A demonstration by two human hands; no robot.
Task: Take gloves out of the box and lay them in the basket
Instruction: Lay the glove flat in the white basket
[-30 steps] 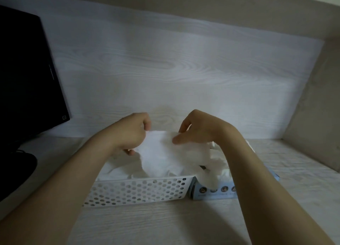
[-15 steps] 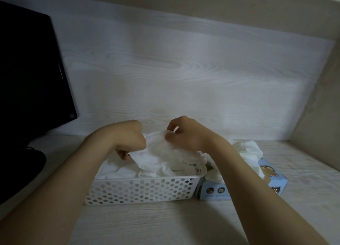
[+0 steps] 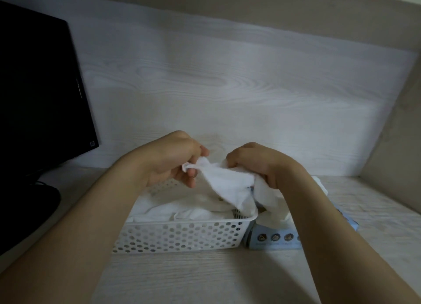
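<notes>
One white glove held stretched above the basket.
The left hand pinches its corner and the right hand grips the other end. More gloves lie heaped in the perforated white basket, just beside a blue box whose print under round emblems is unreadable. Pale wood-grain counter, black monitor at the left.

Both bare forearms reach forward above the basket. The left grip, over its far side, pinches a white glove with curled fingers. The right grip, over its right end, clutches the same glove.
</notes>
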